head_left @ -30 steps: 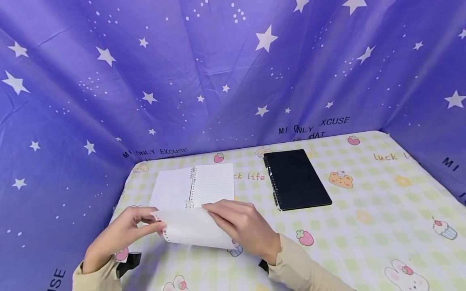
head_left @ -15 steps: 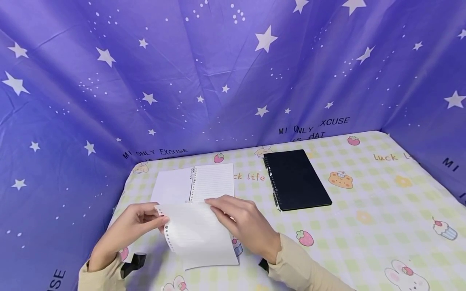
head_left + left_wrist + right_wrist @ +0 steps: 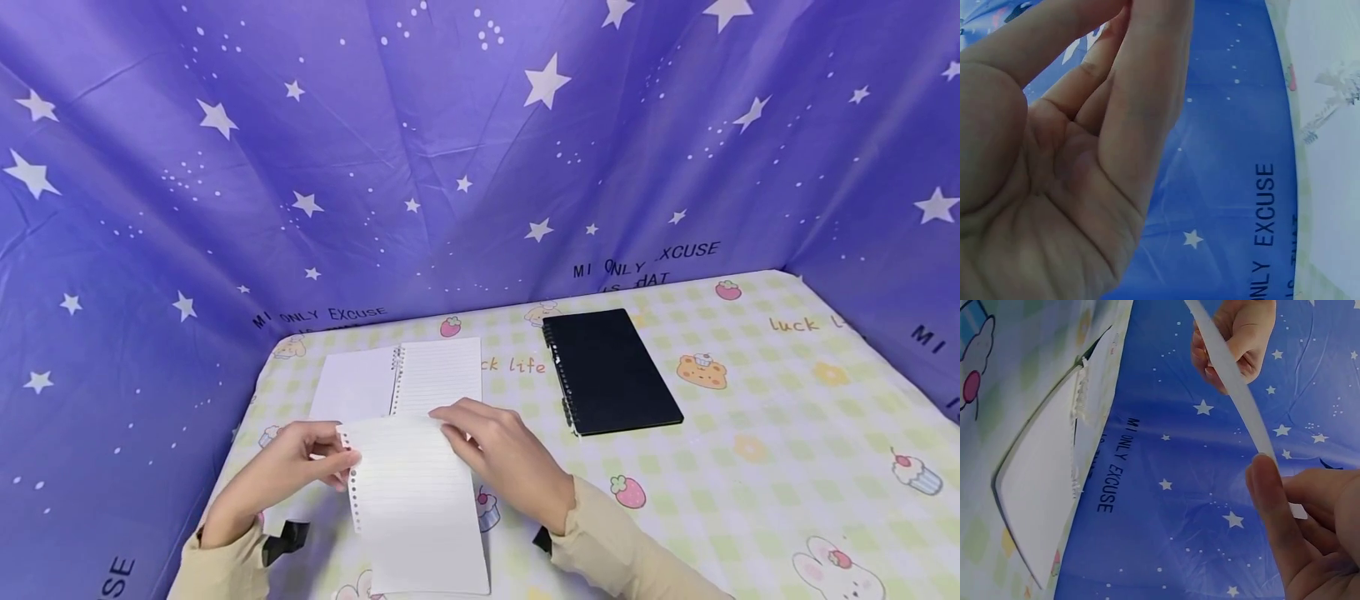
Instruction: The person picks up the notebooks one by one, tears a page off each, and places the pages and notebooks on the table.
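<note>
A lined loose-leaf sheet with punched holes down its left edge hangs between my hands in the head view. My left hand pinches its upper left edge between thumb and fingers. At the upper right edge my right hand pinches the same sheet; the right wrist view shows the paper edge-on between thumb and fingers. Behind the sheet lies an open ring-bound notebook, its lower part hidden by the paper. The left wrist view shows my left palm and bent fingers, with the fingertips out of frame.
A black-covered ring notebook lies to the right of the open one. Both are on a table with a checked, cartoon-printed cloth. A purple star-patterned curtain stands behind the table and along its sides.
The sheet was curled up with its lower edge raised; it has uncurled downward and now hangs nearly flat, lines showing. My left hand has shifted slightly right; my right hand has barely moved.
</note>
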The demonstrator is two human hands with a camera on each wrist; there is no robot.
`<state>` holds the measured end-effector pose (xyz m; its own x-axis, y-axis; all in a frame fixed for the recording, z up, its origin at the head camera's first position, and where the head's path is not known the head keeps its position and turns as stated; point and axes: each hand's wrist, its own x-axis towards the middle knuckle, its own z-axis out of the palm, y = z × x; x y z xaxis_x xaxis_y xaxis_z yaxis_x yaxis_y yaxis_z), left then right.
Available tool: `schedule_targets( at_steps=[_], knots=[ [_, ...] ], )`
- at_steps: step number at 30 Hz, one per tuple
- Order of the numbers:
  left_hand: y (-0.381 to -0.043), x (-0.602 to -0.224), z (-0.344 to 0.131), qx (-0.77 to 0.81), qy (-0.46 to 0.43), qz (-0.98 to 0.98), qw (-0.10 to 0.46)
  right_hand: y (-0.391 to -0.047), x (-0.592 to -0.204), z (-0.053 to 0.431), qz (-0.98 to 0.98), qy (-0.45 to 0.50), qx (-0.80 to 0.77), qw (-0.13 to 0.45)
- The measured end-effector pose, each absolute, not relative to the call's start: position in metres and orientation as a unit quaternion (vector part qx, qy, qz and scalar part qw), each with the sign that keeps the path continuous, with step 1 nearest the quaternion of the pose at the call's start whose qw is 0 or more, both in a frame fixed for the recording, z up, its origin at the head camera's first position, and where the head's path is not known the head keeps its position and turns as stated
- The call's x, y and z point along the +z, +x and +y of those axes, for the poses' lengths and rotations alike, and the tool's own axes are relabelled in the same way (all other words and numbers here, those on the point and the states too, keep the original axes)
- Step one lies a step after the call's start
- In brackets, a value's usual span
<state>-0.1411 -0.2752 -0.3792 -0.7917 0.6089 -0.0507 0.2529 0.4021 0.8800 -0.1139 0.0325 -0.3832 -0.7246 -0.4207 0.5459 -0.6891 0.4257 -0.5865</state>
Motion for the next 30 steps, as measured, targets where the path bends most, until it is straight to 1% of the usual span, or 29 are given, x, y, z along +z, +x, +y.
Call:
schedule_targets(
  at_steps=[3,13,24,30],
  knots=[
    [-0.143,-0.382,-0.274,0.488,0.254,0.809,0.207,-0.116,-0.386,0.032,-0.837,0.33,0.41,0.15],
    [-0.15,-0.393,-0.273,0.471,0.233,0.818,0.232,-0.123,-0.398,0.032,-0.857,0.326,0.385,0.109],
    [-0.156,-0.409,-0.271,0.49,0.239,0.793,0.27,-0.13,-0.41,0.03,-0.878,0.321,0.352,0.054],
    [-0.157,-0.415,-0.264,0.465,0.218,0.809,0.287,-0.134,-0.418,0.029,-0.886,0.319,0.335,0.022]
  ],
)
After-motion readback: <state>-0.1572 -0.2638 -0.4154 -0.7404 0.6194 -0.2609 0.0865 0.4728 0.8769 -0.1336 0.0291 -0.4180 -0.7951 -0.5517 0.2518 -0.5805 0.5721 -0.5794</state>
